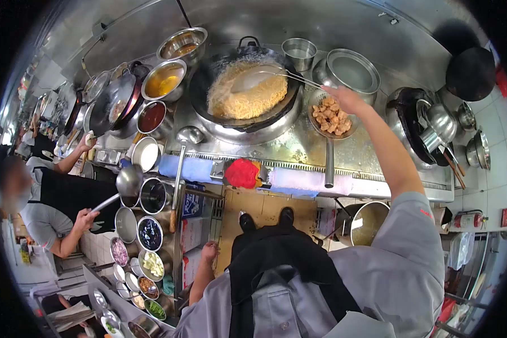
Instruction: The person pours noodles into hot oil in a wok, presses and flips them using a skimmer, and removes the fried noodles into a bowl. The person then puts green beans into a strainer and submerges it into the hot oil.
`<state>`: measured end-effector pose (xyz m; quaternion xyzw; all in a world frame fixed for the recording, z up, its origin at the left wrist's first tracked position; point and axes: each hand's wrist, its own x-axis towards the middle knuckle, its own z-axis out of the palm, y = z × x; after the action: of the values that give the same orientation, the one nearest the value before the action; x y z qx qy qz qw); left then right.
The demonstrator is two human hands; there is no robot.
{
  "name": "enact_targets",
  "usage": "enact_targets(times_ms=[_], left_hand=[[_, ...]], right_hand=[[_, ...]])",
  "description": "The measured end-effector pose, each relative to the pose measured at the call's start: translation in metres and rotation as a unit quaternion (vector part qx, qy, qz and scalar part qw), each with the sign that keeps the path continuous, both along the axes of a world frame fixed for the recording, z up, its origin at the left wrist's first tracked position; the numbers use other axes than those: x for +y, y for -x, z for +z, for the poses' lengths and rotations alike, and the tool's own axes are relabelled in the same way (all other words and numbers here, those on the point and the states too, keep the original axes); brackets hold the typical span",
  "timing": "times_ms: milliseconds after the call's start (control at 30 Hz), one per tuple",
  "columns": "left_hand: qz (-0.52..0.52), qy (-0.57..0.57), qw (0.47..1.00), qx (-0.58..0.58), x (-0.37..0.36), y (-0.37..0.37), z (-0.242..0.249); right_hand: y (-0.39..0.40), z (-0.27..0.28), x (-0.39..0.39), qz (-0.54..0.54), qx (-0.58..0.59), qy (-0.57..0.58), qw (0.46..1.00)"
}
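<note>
My right hand (343,99) is closed on the handle of a long wire strainer (252,80), whose head rests among noodles (256,98) in a large black wok (200,93) of foamy liquid. Below that hand, a strainer of browned meat pieces (330,116) lies on the steel stovetop. Near the counter's front edge sits a bunched red cloth (242,173). Low beside my body, my left hand (209,251) has its fingers curled; whether anything is in it is too small to tell. A ladle (190,135) lies on the counter left of the wok.
Bowls of yellow liquid (163,80) and red sauce (152,117) stand left of the wok. Further left, a co-worker (56,203) holds a ladle (129,180) over the ingredient pots. Another wok (403,124) and a black pot (369,223) are at the right.
</note>
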<state>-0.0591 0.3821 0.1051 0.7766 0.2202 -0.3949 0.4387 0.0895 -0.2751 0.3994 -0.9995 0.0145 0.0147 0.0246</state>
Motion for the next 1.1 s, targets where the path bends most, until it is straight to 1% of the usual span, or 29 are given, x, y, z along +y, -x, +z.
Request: enact_targets(times_ms=[33, 67, 100, 133, 167, 233, 267, 333, 367, 433, 467, 533, 567, 633, 667, 733, 767, 800, 833, 867, 933, 967, 1000, 1033, 1067, 1100], left_hand=[[-0.023, -0.002, 1.000, -0.001, 0.000, 0.003, 0.000], [-0.024, -0.002, 1.000, 0.000, -0.003, 0.004, 0.003], [-0.001, 0.023, 1.000, 0.019, -0.006, 0.004, 0.006], [0.020, 0.048, 0.998, 0.037, -0.006, 0.003, 0.009], [0.015, 0.048, 0.998, 0.036, -0.003, 0.000, 0.007], [-0.015, 0.033, 0.999, 0.020, 0.002, -0.012, -0.001], [-0.019, 0.035, 0.999, 0.019, 0.005, -0.020, -0.011], [-0.104, -0.028, 0.993, -0.049, 0.014, -0.037, -0.028], [-0.106, -0.027, 0.993, -0.052, 0.013, -0.044, -0.022], [-0.061, 0.043, 0.997, -0.017, 0.004, -0.059, -0.004], [-0.065, 0.044, 0.997, -0.020, 0.010, -0.063, -0.010], [-0.114, 0.031, 0.991, -0.063, 0.018, -0.074, -0.029], [-0.119, 0.033, 0.990, -0.066, 0.025, -0.078, -0.039], [-0.079, 0.103, 0.991, -0.041, 0.037, -0.083, -0.054], [-0.083, 0.107, 0.990, -0.040, 0.037, -0.083, -0.041], [-0.104, 0.063, 0.992, -0.040, 0.040, -0.079, -0.019], [-0.105, 0.067, 0.992, -0.038, 0.051, -0.079, -0.041], [-0.102, 0.107, 0.989, -0.023, 0.073, -0.079, -0.086], [-0.100, 0.145, 0.984, -0.008, 0.084, -0.079, -0.109], [-0.100, 0.148, 0.984, -0.008, 0.082, -0.073, -0.098], [-0.052, 0.065, 0.996, -0.021, 0.082, -0.056, -0.072], [-0.051, 0.067, 0.996, -0.022, 0.089, -0.052, -0.066], [-0.176, 0.072, 0.977, -0.099, 0.097, -0.047, -0.058], [-0.298, 0.074, 0.936, -0.173, 0.104, -0.045, -0.058], [-0.297, 0.073, 0.936, -0.175, 0.108, -0.046, -0.059], [-0.274, 0.064, 0.953, -0.116, 0.110, -0.048, -0.060]], right_hand=[[0.011, -0.008, 0.009, -0.001, 0.004, -0.002, 1.000], [0.020, -0.015, 0.017, -0.005, 0.005, -0.039, 0.999], [0.026, -0.020, 0.026, -0.009, 0.006, -0.075, 0.997], [0.029, -0.031, 0.035, -0.053, 0.033, -0.077, 0.995], [0.037, -0.028, 0.054, -0.058, 0.031, -0.078, 0.995], [0.060, -0.022, 0.100, -0.112, 0.025, -0.192, 0.975], [0.067, -0.025, 0.119, -0.116, 0.022, -0.190, 0.975], [0.071, -0.041, 0.151, -0.126, -0.050, -0.267, 0.954], [0.064, -0.055, 0.164, -0.127, -0.053, -0.267, 0.954], [0.049, -0.081, 0.188, -0.133, -0.166, -0.256, 0.943], [0.042, -0.074, 0.200, -0.136, -0.170, -0.255, 0.942], [0.024, -0.057, 0.213, -0.154, -0.124, -0.288, 0.937], [0.017, -0.055, 0.213, -0.158, -0.128, -0.286, 0.936], [0.004, -0.052, 0.211, -0.136, -0.098, -0.266, 0.949], [0.002, -0.049, 0.209, -0.140, -0.099, -0.262, 0.950], [-0.001, -0.040, 0.198, -0.103, -0.033, -0.223, 0.969], [0.000, -0.035, 0.192, -0.104, -0.031, -0.219, 0.970], [0.003, -0.028, 0.183, -0.079, -0.007, -0.174, 0.982], [0.007, -0.019, 0.174, -0.055, 0.016, -0.129, 0.990], [0.010, -0.007, 0.166, -0.056, 0.016, -0.126, 0.990], [0.016, 0.015, 0.147, -0.077, 0.047, -0.054, 0.994], [0.017, 0.016, 0.131, -0.077, 0.046, -0.053, 0.995], [0.016, 0.018, 0.115, -0.075, -0.011, -0.009, 0.997], [0.016, 0.025, 0.113, -0.075, -0.069, 0.035, 0.994], [0.015, 0.032, 0.111, -0.074, -0.071, 0.035, 0.994], [0.016, 0.041, 0.107, -0.094, -0.048, 0.086, 0.991]])
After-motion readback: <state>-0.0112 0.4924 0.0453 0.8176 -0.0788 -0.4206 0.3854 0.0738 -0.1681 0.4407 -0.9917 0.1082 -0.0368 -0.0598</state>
